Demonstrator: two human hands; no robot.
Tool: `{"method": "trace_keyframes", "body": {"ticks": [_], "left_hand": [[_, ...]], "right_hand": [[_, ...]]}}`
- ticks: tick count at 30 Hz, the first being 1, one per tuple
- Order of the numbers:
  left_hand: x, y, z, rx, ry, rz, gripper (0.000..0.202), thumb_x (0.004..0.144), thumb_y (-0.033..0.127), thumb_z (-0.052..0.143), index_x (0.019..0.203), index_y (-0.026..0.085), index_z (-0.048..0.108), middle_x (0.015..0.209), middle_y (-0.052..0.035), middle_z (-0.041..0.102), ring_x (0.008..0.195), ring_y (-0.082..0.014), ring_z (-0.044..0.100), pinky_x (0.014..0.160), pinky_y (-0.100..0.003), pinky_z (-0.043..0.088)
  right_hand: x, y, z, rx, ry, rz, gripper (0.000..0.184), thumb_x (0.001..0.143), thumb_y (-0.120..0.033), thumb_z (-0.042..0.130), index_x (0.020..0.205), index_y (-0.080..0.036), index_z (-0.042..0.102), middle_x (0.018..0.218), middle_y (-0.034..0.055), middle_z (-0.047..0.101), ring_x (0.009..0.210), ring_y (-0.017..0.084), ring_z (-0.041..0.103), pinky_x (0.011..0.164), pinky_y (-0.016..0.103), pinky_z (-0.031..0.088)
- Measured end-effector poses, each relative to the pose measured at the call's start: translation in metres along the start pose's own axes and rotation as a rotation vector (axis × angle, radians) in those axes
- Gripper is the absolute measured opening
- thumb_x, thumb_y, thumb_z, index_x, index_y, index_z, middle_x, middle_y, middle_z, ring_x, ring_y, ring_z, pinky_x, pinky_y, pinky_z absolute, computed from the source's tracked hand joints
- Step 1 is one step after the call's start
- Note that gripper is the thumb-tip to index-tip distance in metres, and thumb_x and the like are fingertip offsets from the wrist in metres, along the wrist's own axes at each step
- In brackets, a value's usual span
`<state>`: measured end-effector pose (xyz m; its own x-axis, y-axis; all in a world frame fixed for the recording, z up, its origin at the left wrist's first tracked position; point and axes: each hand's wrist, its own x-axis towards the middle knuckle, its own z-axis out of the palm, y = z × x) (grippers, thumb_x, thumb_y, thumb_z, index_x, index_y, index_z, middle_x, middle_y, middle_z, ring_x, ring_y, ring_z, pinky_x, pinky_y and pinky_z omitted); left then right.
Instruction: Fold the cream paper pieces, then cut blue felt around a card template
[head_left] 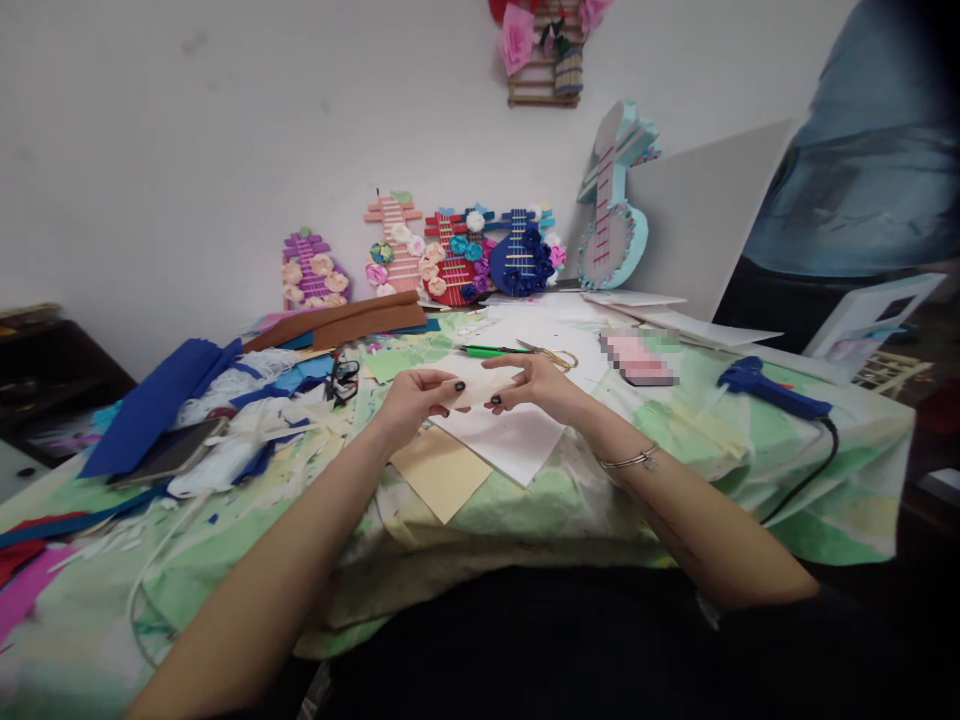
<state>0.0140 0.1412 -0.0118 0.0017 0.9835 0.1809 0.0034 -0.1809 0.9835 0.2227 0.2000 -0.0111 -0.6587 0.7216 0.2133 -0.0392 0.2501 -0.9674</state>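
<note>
- Dark clothing (540,640) lies nearest the camera, below the hands; bare forearms reach forward from it, a thin bracelet (630,460) on the right wrist.
- Between the hands, lifted above the counter (690,430), is a pale piece (484,385): small, thin, whitish, slightly see-through, held roughly level. Fingers cover both ends, so its full outline cannot be told.
- Left hand (420,398) pinches one end, thumb toward the wearer; right hand (541,388) is closed on the other, thumb in front and forefinger arched over the top. They stand near each other without clearly touching.
- Handling or shaping the piece in the air seems to be the step in hand. Any further move, I judge, calls for a light, even pinch, since something so thin could crease.
- Under the hands lie a white sheet (525,445) and, toward the wearer, a tan sheet (442,475).
- Just beyond them are a green pen (491,351) and gold-handled scissors (561,358).
- Right of the hands: a pink phone (641,362), partly blurred, then a blue glue gun (772,390).
- Left of them: a blue sheet (157,415) and white strands (236,385).
- Farthest beyond, instrument-shaped ornaments (454,270) line the wall.
</note>
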Motion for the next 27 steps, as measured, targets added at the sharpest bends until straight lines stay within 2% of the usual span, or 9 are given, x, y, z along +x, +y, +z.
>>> {"method": "trace_keyframes", "body": {"ticks": [4,8,11,13,16,19,22,27], "left_hand": [[-0.0005,-0.0006,-0.0008,0.038,-0.007,0.021,0.034,0.06,0.036,0.082,0.078,0.01,0.069,0.063,-0.0049,0.069,0.055,-0.0154,0.067,0.045,-0.018,0.043],[-0.0027,0.0005,0.0005,0.074,-0.022,0.022,0.034,0.062,0.037,0.081,0.077,0.011,0.066,0.06,-0.0036,0.067,0.052,-0.017,0.067,0.042,-0.018,0.041],[-0.0034,0.0005,0.0024,0.094,-0.036,0.016,0.035,0.063,0.039,0.08,0.077,0.011,0.063,0.057,-0.0039,0.067,0.051,-0.019,0.068,0.04,-0.017,0.04],[-0.0038,0.0007,0.004,0.1,-0.046,0.016,0.037,0.065,0.042,0.078,0.078,0.011,0.062,0.059,-0.0051,0.068,0.051,-0.0201,0.068,0.039,-0.018,0.04],[-0.0047,0.0013,0.0063,0.099,-0.063,0.021,0.039,0.068,0.045,0.075,0.084,0.012,0.061,0.062,-0.0058,0.07,0.054,-0.0214,0.069,0.042,-0.02,0.045],[-0.0059,0.0017,0.0072,0.097,-0.085,0.025,0.039,0.064,0.038,0.08,0.085,0.012,0.062,0.062,-0.0055,0.07,0.057,-0.0226,0.07,0.045,-0.022,0.048],[-0.0067,0.0016,0.0071,0.079,-0.091,0.032,0.036,0.062,0.034,0.081,0.083,0.011,0.064,0.064,-0.0057,0.07,0.059,-0.0217,0.07,0.046,-0.021,0.048],[-0.0064,0.0026,0.0061,-0.004,-0.089,0.03,0.036,0.065,0.036,0.078,0.088,0.012,0.065,0.068,-0.0067,0.071,0.056,-0.0205,0.069,0.046,-0.021,0.046]], "right_hand": [[0.0003,0.0011,0.0011,0.016,-0.019,-0.01,0.056,0.065,-0.023,0.076,0.118,-0.011,0.06,0.069,0.0064,0.072,0.067,0.018,0.07,0.06,0.023,0.054],[0.0015,0.0036,0.0018,0.07,-0.059,-0.01,0.038,0.07,-0.034,0.075,0.099,-0.01,0.067,0.08,0.0084,0.072,0.07,0.016,0.07,0.058,0.019,0.054],[0.0026,0.0065,0.0021,0.077,-0.06,-0.011,0.032,0.07,-0.036,0.075,0.083,-0.008,0.068,0.069,0.0069,0.07,0.063,0.014,0.069,0.053,0.017,0.052],[0.0032,0.0081,0.0024,0.076,-0.052,-0.008,0.031,0.069,-0.036,0.076,0.078,-0.008,0.067,0.063,0.0063,0.068,0.06,0.013,0.068,0.052,0.017,0.051],[0.0036,0.009,0.0029,0.088,-0.037,-0.005,0.032,0.068,-0.037,0.077,0.078,-0.008,0.066,0.063,0.0064,0.068,0.06,0.014,0.068,0.052,0.018,0.053],[0.0035,0.0085,0.0031,0.111,-0.026,-0.002,0.035,0.066,-0.039,0.078,0.079,-0.008,0.065,0.063,0.0067,0.068,0.06,0.016,0.069,0.053,0.02,0.054],[0.0024,0.007,0.0032,0.14,-0.031,0.005,0.037,0.065,-0.039,0.079,0.082,-0.009,0.065,0.064,0.0075,0.069,0.06,0.017,0.069,0.053,0.022,0.055],[0.0002,0.0034,0.0031,0.194,-0.044,-0.002,0.04,0.065,-0.037,0.079,0.093,-0.01,0.066,0.071,0.0087,0.071,0.061,0.018,0.07,0.053,0.023,0.054]]}}
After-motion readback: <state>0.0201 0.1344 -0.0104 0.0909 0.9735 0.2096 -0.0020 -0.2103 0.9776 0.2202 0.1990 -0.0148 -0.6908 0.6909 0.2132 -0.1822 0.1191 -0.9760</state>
